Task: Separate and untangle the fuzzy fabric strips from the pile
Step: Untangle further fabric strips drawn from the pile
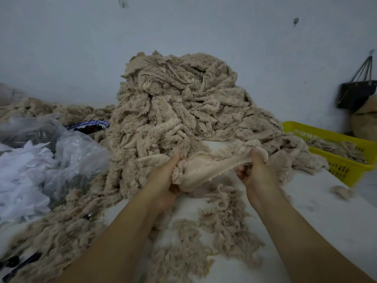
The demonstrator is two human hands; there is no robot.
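Observation:
A tall pile of beige fuzzy fabric strips (179, 103) rises in the middle against the wall. In front of it, my left hand (163, 180) and my right hand (255, 170) both grip one beige fabric strip (204, 168), stretched taut between them with its smooth backing facing me. The strip's far ends still run into the foot of the pile. Loose fuzzy scraps (204, 231) lie on the white table (326, 221) under my forearms.
A yellow plastic basket (344, 158) holding some strips stands at the right. Clear plastic bags with white scraps (40, 164) lie at the left, a blue-rimmed bowl (89, 126) behind them. A dark bag (356, 92) hangs on the wall. Scissors (12, 264) lie at the lower left.

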